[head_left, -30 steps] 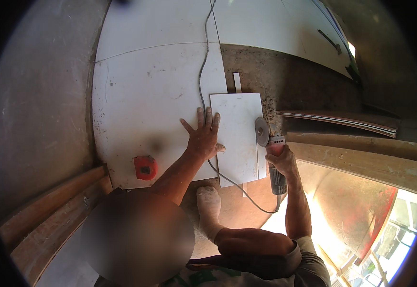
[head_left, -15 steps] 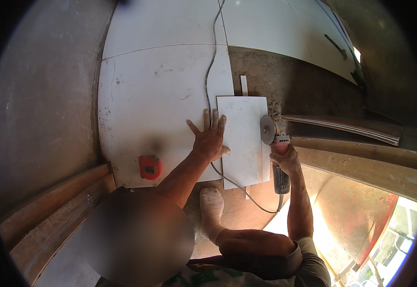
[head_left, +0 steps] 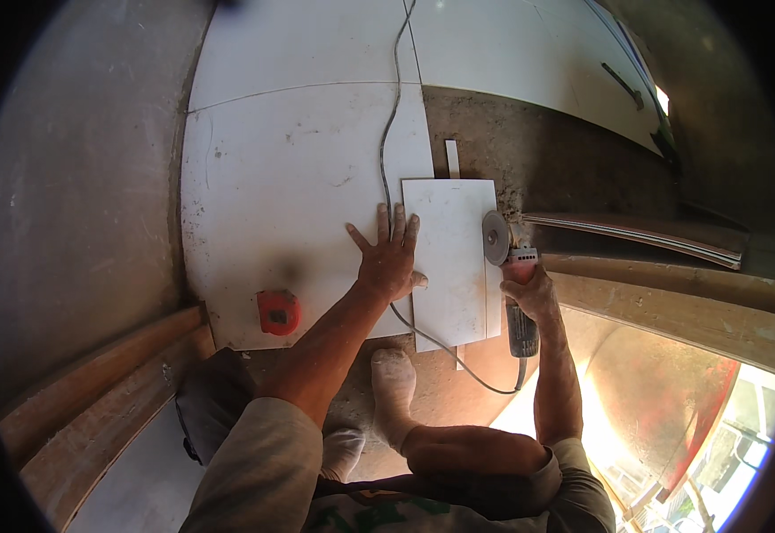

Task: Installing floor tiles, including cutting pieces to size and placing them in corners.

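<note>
My left hand (head_left: 388,266) lies flat with fingers spread, across the left edge of a cut white tile (head_left: 449,258) and the larger white floor tile (head_left: 298,195) beside it. A grey power cord (head_left: 384,147) passes beneath its fingers. My right hand (head_left: 535,295) is wrapped round the body of a red and black angle grinder (head_left: 523,330). The grinder's round disc (head_left: 495,238) is at the right edge of the cut tile, by a thin line running lengthwise near that edge. Whether the disc touches or spins, I cannot tell.
A red tape measure (head_left: 278,313) sits on the floor tile, left of my forearm. A narrow white strip (head_left: 452,158) pokes out beneath the cut tile. Long thin trim strips (head_left: 636,237) and a wooden beam (head_left: 671,313) lie at right. My socked foot (head_left: 393,373) is close to the tile.
The blurred round shape over the lower left is gone, uncovering my left sleeve, leg and other foot. Both hands, the grinder and the cut tile look almost unmoved.
</note>
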`<state>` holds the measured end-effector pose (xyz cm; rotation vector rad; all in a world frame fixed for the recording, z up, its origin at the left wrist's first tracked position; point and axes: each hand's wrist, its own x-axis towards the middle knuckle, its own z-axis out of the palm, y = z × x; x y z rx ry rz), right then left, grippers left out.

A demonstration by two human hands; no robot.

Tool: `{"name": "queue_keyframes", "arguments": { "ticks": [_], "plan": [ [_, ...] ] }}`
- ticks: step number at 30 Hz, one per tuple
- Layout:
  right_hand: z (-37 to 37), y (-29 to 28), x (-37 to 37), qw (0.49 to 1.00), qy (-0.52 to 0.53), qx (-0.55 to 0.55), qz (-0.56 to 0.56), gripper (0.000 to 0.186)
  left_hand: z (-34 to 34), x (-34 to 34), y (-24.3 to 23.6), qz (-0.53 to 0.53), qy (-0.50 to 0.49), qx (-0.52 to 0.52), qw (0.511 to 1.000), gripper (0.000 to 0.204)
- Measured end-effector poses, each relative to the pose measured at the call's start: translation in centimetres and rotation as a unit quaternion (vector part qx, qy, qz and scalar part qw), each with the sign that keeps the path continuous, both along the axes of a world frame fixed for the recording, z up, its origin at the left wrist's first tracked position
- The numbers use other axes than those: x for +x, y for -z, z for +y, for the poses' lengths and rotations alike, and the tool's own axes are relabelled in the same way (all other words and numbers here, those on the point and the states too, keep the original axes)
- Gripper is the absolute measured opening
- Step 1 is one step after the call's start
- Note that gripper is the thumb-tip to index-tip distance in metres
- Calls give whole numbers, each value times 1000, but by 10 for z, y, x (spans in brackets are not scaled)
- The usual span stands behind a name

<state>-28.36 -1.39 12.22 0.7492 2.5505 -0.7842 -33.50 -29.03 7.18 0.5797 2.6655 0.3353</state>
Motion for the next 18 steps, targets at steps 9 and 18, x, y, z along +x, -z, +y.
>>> {"name": "queue_keyframes", "arguments": {
  "ticks": [9,18],
  "plan": [
    [8,14,5,999,-32,2,-4,60,-1,1,2,12,1,5,1000,111],
    [3,8,-4,998,-33,34,30,59,-1,1,1,6,1,6,1000,110]
  ]
}}
